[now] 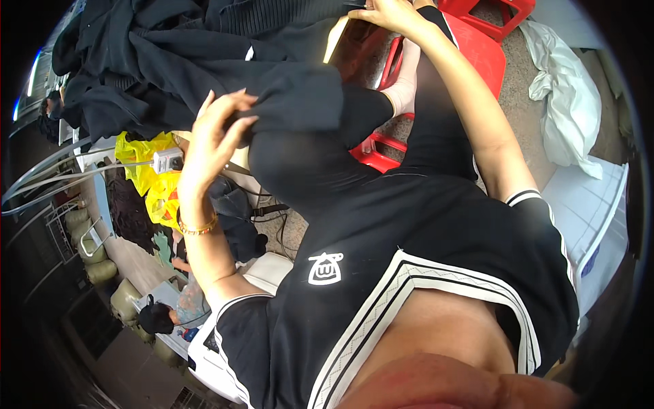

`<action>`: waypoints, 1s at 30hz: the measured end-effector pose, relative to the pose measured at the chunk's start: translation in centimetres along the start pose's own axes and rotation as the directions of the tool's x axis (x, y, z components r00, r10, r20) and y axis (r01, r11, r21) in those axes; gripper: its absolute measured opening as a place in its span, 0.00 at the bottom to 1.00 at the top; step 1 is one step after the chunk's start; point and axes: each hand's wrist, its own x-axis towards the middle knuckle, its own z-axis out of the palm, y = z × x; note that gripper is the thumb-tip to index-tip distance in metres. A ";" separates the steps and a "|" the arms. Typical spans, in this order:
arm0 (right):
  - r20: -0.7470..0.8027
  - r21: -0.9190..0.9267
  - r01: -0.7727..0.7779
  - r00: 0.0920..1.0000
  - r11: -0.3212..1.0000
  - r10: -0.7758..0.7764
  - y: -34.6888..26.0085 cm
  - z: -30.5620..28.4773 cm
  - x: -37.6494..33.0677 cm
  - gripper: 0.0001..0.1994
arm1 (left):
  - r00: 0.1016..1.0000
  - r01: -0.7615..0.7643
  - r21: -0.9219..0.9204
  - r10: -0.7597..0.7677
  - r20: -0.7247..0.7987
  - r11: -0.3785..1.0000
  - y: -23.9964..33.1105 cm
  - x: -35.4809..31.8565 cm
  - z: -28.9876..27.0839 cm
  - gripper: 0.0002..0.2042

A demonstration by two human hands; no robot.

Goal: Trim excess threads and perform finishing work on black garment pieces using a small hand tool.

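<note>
So the dark garment (204, 61) is bunched up in a big heap over the table edge in front of me, with one corner of it hanging down over my raised knee. My left hand (214, 136) has that corner pinched between thumb and curled fingers, the other fingertips loose and fanned a bit above it. My right hand (385, 12) is way up at the top, fingers pressed flat together on the far edge of the fabric near a tan board (337, 37). There's a gold bracelet (197, 228) on my left wrist. Beyond that: red plastic stool (477, 41) under my leg, yellow bag (146, 170) to the left, white bag (565, 102) on the right.
</note>
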 end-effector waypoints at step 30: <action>-0.323 0.942 0.334 0.863 0.041 0.389 2.1 -22.5 -17.2 0.20 | 0.514 0.013 -0.134 -0.122 -0.849 0.991 -2.8 -11.2 -14.8 0.15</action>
